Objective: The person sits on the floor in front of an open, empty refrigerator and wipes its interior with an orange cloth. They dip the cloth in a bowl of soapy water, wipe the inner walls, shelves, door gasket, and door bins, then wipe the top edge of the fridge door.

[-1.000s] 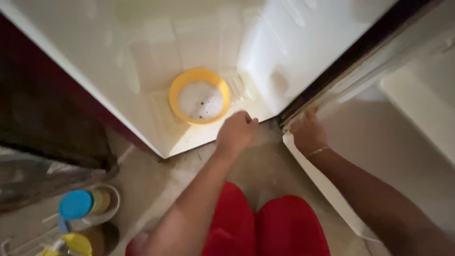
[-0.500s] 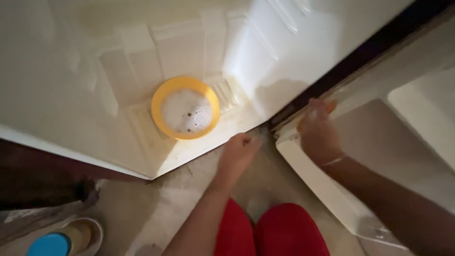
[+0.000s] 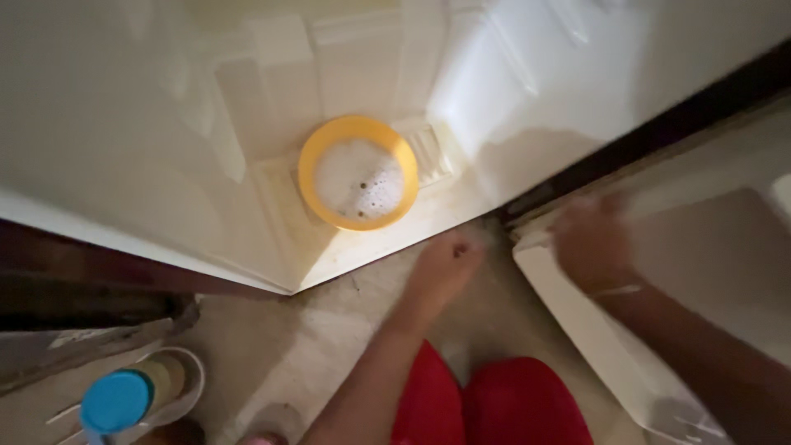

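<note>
A yellow bowl of foamy white liquid stands on the white floor of an open fridge compartment, next to a small ribbed vent. My left hand is curled with the knuckles down, just outside the compartment's front lip, below and to the right of the bowl. My right hand is blurred by motion and lies against the inner edge of the open door, close to the dark hinge gap. What its fingers hold is unclear.
My red-clad knees are at the bottom centre over a stained floor. A bottle with a blue lid sits in a white holder at the bottom left. A dark cabinet side runs along the left.
My right hand has slid along the door's inner edge and is now blurred. My left hand drew back from the compartment's lip toward the floor. The view has shifted slightly.
</note>
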